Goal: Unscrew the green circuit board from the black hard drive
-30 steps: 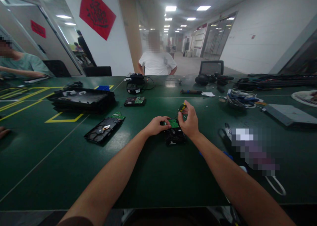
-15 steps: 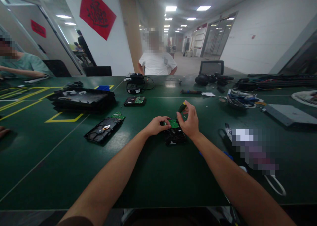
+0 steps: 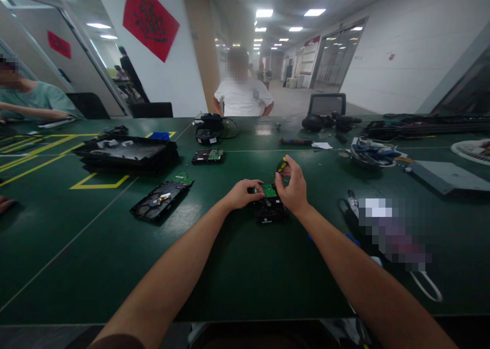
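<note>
A black hard drive (image 3: 270,209) with a green circuit board (image 3: 268,190) on top lies on the green table (image 3: 229,267) in front of me. My left hand (image 3: 242,194) is closed on the drive's left edge and steadies it. My right hand (image 3: 293,185) is closed around a small screwdriver with a yellow and black handle (image 3: 282,165), held upright with its tip down on the board.
An opened drive (image 3: 158,200) and a loose green board (image 3: 182,178) lie to the left. A further drive (image 3: 209,156), black trays (image 3: 126,152) and cables (image 3: 373,151) sit farther back. One person stands across the table, another sits at the far left.
My right fingers have shifted slightly on the screwdriver handle, which tilts a little between frames. The left hand and the drive stay still.
</note>
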A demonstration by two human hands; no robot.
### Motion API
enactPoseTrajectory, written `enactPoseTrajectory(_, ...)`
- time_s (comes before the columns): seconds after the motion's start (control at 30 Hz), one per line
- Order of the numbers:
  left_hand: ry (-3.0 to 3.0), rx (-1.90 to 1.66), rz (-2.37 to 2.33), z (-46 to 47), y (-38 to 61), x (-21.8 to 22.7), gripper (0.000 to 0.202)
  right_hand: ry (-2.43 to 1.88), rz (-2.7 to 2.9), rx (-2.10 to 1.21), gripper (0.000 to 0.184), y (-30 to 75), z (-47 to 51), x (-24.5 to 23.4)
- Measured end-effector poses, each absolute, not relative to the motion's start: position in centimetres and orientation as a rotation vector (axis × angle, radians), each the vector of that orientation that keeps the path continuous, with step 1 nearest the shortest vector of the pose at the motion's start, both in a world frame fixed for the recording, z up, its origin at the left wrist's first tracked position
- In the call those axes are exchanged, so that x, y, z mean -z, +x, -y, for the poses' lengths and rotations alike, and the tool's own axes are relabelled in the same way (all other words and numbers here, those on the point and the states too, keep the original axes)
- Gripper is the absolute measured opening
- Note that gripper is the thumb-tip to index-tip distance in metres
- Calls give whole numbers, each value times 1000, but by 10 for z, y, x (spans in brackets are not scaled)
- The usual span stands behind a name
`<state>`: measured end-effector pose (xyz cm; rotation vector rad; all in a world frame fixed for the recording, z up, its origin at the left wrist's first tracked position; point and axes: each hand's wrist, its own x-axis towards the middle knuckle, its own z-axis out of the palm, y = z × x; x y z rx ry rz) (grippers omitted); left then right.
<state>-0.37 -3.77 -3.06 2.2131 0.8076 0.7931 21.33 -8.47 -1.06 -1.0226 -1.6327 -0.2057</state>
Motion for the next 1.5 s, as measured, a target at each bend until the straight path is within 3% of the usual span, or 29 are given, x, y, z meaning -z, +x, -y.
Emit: enactPoseTrajectory(1.5, 2203, -792, -812, 37, -4, 31, 13, -1024, 1652, 181, 64, 213, 88, 6)
